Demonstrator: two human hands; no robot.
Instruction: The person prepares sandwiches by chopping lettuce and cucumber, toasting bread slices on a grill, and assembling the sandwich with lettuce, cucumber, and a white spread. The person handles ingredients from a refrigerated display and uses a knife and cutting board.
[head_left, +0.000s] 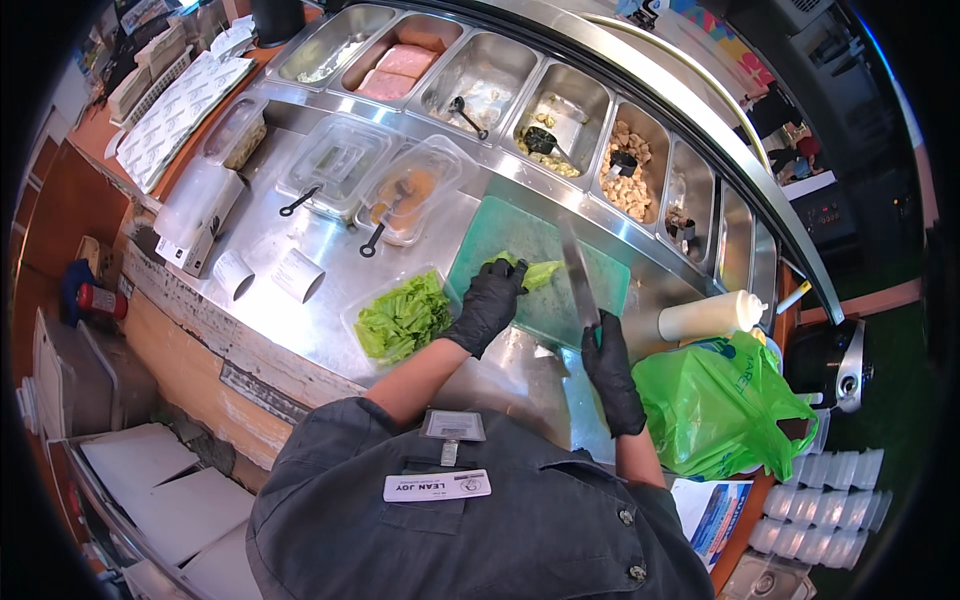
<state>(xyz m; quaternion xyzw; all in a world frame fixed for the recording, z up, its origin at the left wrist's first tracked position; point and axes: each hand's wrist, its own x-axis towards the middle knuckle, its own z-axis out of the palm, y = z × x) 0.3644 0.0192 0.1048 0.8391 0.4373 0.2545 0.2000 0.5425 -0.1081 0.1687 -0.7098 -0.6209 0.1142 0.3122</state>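
My left hand (491, 307), in a black glove, presses with bent fingers on green lettuce (541, 274) lying on a green cutting board (480, 240). In my right hand (613, 375), also black-gloved, is the green handle of a large kitchen knife (579, 274). Its blade points away from me, over the right part of the board, to the right of the lettuce; whether it touches the board I cannot tell. Cut lettuce leaves (401, 316) fill a clear plastic container beside my left wrist.
Steel food pans with diced meat (630, 169), ham slices (397, 71) and other fillings line the far side. Lidded plastic tubs (337, 161) stand at the left, near two white paper cups (297, 275). A squeeze bottle (701, 315) and green plastic bag (712, 405) lie right of my right hand.
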